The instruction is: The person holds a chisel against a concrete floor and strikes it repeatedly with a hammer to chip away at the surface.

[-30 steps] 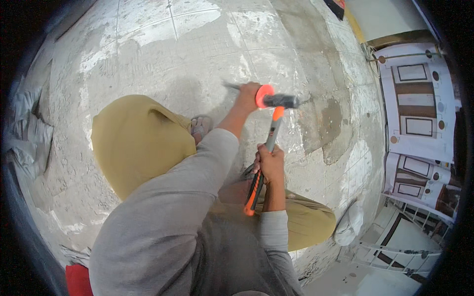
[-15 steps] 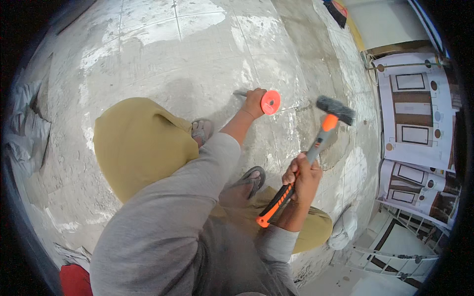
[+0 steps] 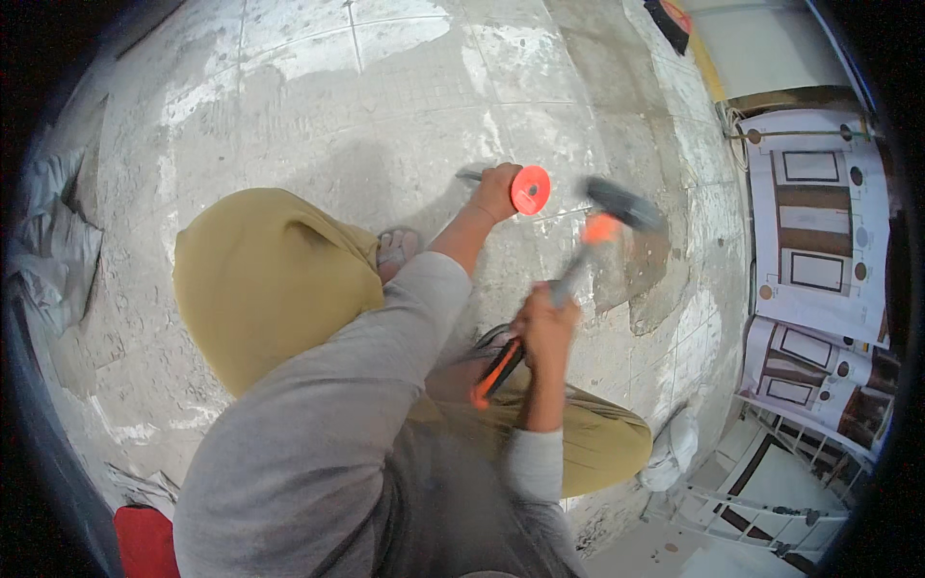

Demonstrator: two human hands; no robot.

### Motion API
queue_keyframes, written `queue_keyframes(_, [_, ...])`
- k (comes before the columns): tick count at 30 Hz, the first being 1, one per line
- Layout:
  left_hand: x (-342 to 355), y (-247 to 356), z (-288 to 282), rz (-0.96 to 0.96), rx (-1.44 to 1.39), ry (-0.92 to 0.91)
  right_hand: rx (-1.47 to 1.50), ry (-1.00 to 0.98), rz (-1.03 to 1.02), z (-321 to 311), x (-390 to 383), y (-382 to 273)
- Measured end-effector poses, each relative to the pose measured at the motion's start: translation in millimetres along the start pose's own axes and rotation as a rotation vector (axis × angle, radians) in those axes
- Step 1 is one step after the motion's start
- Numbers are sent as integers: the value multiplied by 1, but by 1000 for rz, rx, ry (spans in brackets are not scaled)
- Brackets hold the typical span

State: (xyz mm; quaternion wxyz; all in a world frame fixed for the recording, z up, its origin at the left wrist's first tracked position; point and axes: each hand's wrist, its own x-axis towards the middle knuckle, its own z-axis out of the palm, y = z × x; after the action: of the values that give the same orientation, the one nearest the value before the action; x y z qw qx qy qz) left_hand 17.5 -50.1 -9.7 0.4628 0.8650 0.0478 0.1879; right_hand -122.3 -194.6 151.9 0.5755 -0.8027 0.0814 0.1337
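Note:
My left hand (image 3: 496, 194) is closed around a chisel whose round red-orange hand guard (image 3: 531, 191) faces up toward me. The chisel's metal end (image 3: 468, 175) pokes out on the left, low over the rough floor (image 3: 414, 135). My right hand (image 3: 546, 323) grips the grey, black and orange handle of a sledgehammer (image 3: 621, 203) with a dark, short, blocky head. The head is smeared by motion and hangs to the right of the guard, apart from it. My fingers hide most of the chisel's shaft.
Pale tile lines and white patches mark the floor. White crumpled sacks (image 3: 53, 241) lie far left, another (image 3: 672, 448) beside my right knee. Printed sheets (image 3: 819, 226) line the right side, with a white metal rack (image 3: 771, 511) below. A dark red-edged brush (image 3: 668, 24) is at top right.
The sledgehammer has swung left, its head now closer to the red-orange guard. My right hand moved left with it. My left hand holds the chisel in nearly the same place.

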Motion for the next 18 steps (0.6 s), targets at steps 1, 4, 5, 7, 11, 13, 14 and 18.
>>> queue_keyframes(1, [0, -2, -4, 13, -10, -51, -42, -144, 173, 8, 4, 2])
queue_keyframes(4, [-5, -1, -9, 69, -73, -46, 192, -127, 318, -1, -6, -8])
queue_keyframes(5, [-4, -2, -9, 47, -26, -63, 204, -103, 293, -3, -9, -13])
queue_keyframes(7, [0, -3, -9, 4, 63, -99, 226, -52, 243, -13, -13, -23])
queue_keyframes(11, [1, 4, 4, 101, -46, -28, 296, 22, 85, -35, -20, -58])
queue_keyframes(13, [2, 0, 8, 97, -3, -68, 315, 67, 6, -39, -29, -81])
queue_keyframes(14, [1, 3, 8, 84, -14, -52, 324, 101, -32, -43, -32, -91])
queue_keyframes(18, [4, 7, -1, 50, 5, -41, 324, 174, -267, -53, -43, -118])
